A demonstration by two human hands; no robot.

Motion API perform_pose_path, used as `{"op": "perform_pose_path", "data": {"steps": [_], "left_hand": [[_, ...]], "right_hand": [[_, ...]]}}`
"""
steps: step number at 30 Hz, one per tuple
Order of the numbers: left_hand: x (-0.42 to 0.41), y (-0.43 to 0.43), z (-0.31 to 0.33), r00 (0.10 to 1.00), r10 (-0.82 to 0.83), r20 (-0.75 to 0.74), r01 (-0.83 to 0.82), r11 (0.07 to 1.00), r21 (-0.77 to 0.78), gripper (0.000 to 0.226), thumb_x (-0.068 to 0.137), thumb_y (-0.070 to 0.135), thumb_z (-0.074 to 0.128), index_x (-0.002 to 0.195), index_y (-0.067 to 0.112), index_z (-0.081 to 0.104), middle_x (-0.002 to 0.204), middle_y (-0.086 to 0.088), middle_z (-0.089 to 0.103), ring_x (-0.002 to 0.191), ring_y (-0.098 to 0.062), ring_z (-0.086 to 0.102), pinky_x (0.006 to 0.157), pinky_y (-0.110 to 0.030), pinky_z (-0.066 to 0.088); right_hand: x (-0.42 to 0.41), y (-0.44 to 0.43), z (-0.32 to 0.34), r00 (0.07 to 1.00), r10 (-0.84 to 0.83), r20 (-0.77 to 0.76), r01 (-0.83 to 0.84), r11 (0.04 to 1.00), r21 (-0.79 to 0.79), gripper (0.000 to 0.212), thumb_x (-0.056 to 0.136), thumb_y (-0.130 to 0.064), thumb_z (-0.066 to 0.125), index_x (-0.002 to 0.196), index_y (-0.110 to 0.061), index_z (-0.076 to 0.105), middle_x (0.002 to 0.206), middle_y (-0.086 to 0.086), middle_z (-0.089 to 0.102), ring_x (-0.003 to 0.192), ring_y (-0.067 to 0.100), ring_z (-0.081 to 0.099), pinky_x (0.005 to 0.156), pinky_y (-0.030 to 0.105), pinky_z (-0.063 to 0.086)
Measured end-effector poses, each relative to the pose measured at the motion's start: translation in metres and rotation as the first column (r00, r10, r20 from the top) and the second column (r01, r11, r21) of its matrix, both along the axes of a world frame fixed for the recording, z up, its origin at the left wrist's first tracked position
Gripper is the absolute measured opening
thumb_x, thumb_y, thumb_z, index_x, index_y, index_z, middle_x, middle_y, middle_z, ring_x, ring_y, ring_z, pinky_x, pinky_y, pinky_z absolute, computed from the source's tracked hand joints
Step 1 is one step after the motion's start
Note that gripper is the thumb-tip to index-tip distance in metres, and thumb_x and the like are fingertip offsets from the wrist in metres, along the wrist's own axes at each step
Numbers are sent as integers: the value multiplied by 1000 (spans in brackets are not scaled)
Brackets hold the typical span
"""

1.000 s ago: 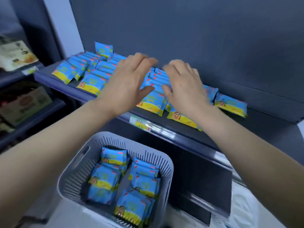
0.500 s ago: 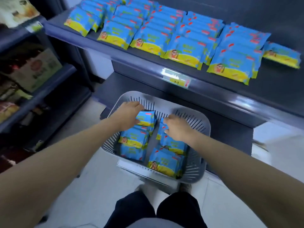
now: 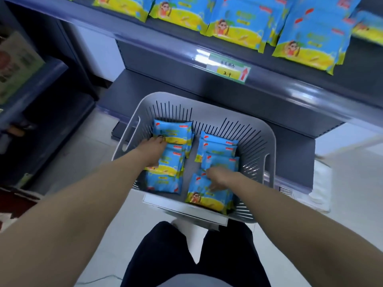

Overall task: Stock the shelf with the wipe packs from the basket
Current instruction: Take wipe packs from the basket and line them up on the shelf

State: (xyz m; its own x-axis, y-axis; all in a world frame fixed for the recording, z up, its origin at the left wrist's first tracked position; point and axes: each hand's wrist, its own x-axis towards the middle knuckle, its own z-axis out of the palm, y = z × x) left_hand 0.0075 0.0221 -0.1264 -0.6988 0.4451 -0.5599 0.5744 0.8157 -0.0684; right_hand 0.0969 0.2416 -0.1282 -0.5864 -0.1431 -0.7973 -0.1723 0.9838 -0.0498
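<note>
Hands [image 3: 154, 151] [image 3: 218, 179] lower among wipe packs [image 3: 204, 198], shelf [image 3: 306, 93] overhead

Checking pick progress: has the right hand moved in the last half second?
Yes. The right hand has shifted toward the near rim of the basket, onto the nearest right-side pack.

A bare lane [image 3: 192, 170] runs between the basket's [image 3: 257, 129] two pack stacks [image 3: 219, 150].

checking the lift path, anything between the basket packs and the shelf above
Nothing visible does. Left hand and right hand are on wipe packs in the open basket; clear air up to the shelf.
</note>
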Motion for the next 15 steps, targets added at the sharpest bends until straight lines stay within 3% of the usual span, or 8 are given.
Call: {"op": "perform_pose_path", "data": {"steps": [3,6,12,15], "left_hand": [[-4,2,-9,1000,16,-10,-15,999,28,63,83,17,61,137,9,30,144,-13,29,128,-31,36,101,-46,35],[-6,6,-13,996,3,-92,2,998,58,45,88,12,46,131,7,35,135,-14,38,123,-32,40,97,-44,36],[-9,11,-11,994,-80,-79,71,991,-110,41,86,20,54,126,13,49,130,-10,44,122,-28,41,98,-42,35],[-10,16,3,998,-52,-29,49,996,-70,36,82,20,59,117,12,55,121,-9,56,113,-28,53,91,-37,44]], "right_hand": [[0,0,-2,999,-35,13,35,999,11,60,81,-31,71,131,-9,47,130,11,54,115,29,54,94,34,47],[2,1,-4,999,-48,2,48,999,23,57,79,-30,72,127,-10,49,126,9,57,111,27,57,91,34,50],[2,5,6,998,-42,36,43,999,-19,44,82,-32,69,113,-3,59,116,12,59,99,27,57,83,33,47],[-5,12,25,994,-109,-8,107,990,-95,31,80,-22,71,104,-5,59,104,11,59,92,26,55,71,29,44]]}}
